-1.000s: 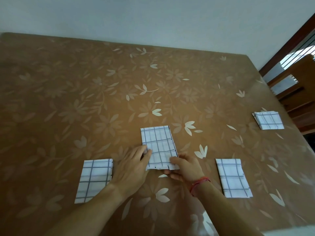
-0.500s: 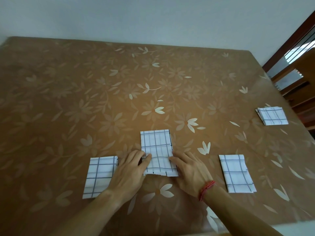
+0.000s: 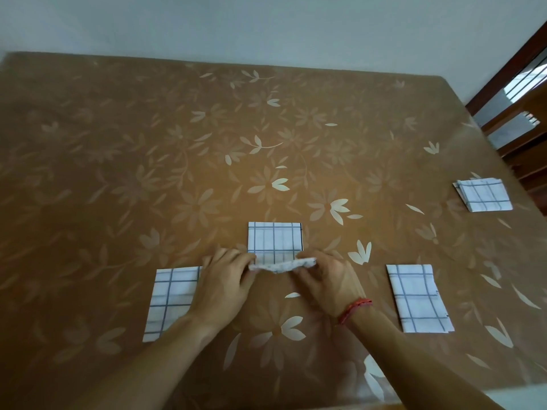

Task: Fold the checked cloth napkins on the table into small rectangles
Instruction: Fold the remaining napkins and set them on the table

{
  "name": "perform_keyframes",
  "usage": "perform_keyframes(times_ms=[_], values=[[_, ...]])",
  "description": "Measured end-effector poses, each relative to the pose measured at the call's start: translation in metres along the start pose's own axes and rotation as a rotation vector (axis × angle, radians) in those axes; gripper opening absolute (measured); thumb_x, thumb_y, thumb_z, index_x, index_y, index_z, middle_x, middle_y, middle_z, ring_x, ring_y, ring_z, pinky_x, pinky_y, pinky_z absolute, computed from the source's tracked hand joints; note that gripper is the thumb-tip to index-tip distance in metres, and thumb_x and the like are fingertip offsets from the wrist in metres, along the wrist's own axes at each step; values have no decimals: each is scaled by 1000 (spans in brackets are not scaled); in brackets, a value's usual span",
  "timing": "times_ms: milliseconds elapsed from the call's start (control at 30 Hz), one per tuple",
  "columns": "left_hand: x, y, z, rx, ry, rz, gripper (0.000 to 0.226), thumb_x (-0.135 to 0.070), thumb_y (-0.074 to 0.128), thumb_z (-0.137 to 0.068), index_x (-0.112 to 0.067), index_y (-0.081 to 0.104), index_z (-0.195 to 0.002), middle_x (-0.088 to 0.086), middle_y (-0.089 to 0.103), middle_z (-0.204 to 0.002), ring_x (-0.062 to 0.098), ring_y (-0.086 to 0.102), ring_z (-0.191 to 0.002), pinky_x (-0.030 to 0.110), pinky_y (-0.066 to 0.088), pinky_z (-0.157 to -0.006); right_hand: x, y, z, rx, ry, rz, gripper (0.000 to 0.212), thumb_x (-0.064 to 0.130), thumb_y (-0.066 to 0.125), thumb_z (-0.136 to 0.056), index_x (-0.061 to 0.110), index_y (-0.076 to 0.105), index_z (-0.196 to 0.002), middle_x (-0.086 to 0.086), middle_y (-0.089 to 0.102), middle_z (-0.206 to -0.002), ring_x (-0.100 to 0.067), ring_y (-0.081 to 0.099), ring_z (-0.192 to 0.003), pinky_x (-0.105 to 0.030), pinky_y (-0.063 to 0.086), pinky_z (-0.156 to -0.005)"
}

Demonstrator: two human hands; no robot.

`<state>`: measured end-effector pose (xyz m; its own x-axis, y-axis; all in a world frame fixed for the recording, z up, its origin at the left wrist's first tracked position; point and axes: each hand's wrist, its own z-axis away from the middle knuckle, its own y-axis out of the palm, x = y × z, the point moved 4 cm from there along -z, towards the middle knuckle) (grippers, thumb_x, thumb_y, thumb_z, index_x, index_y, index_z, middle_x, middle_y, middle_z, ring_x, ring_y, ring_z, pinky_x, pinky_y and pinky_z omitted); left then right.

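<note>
Both hands [image 3: 278, 279] pinch the middle napkin's [image 3: 274, 240] near edge — lifted.

1 view only, from a camera on the person's head, high over the near edge of the table [image 3: 118, 173]. It faces forward and steeply down, so the tabletop fills most of the frame and the wall [image 3: 266, 25] crosses the top. Both forearms enter from the bottom. The left hand [image 3: 220, 284] and right hand [image 3: 328, 284] sit close under the lens, meeting at a napkin [image 3: 275, 241] near the centre. The wide angle bows the table's edges. A wood frame [image 3: 509, 62] cuts the right corner.
</note>
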<state>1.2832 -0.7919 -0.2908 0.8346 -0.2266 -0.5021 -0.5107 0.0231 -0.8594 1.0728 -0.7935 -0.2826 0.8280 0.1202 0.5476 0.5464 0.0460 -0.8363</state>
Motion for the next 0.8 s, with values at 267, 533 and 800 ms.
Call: perform_keyframes(times_ms=[267,533,800], values=[[2,-4,-25,-6,-153,45,38,-27,56,-95,-20,51,-132,-5,66,-99,19,56,-98,33,35,-94,-9,14,-22,-20,194,-64,21,41,61,-86,28,53,-101,5,65,-86,-18,61,-78,-38,54,-69],[9,-1,-37,11,-63,-165,60,-26,60,-92,-11,36,-145,6,58,-122,24,50,-111,38,42,-91,-2,16,-40,-10,183,2,56,37,61,-89,31,38,-140,3,55,-111,-17,57,-95,-35,54,-74],[11,11,-40,145,182,-277,54,-23,33,-97,-8,34,-149,6,29,-158,17,22,-146,40,35,-109,34,15,-49,-207,-111,190,50,18,55,-84,13,49,-134,-12,47,-132,-30,52,-112,-41,48,-89]])
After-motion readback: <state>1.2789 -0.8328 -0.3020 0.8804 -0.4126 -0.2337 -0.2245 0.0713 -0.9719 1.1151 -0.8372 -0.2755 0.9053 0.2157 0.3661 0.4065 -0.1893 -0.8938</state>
